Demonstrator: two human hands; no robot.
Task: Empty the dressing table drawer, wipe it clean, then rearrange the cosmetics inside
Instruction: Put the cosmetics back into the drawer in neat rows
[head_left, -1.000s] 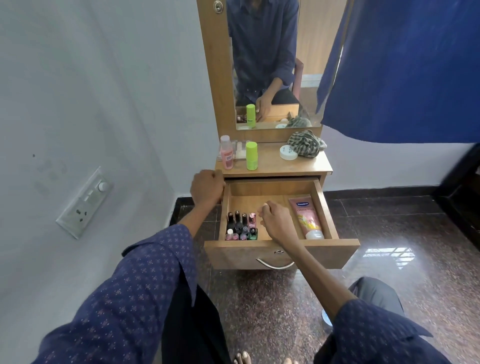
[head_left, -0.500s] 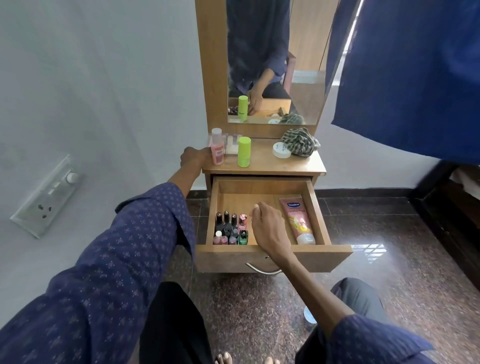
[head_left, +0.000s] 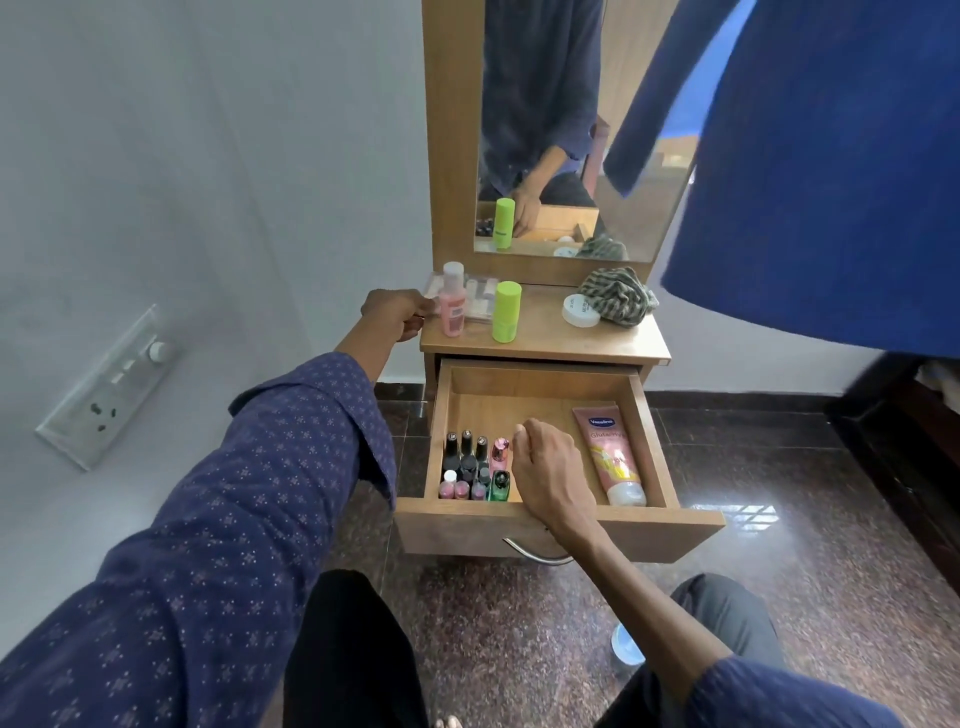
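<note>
The wooden drawer (head_left: 561, 527) of the dressing table stands pulled out. Several small nail polish bottles (head_left: 470, 467) are grouped upright in its front left corner. A pink Vaseline tube (head_left: 610, 457) lies along its right side. My right hand (head_left: 550, 478) rests inside the drawer just right of the bottles, fingers loosely curled, with nothing seen in it. My left hand (head_left: 392, 317) is at the table top's left edge, fingers curled beside a pink bottle (head_left: 453, 306) and a clear packet (head_left: 480, 301). Whether it grips anything is unclear.
On the table top stand a lime green bottle (head_left: 506, 312), a white jar (head_left: 579, 310) and a crumpled striped cloth (head_left: 615, 296). Behind them rises the mirror (head_left: 545, 130). A blue curtain (head_left: 831, 182) hangs at the right, and a wall socket (head_left: 104, 384) sits at the left.
My left hand rose from the drawer's back left corner to the table top's left edge beside the pink bottle. My right hand stayed in the drawer.
</note>
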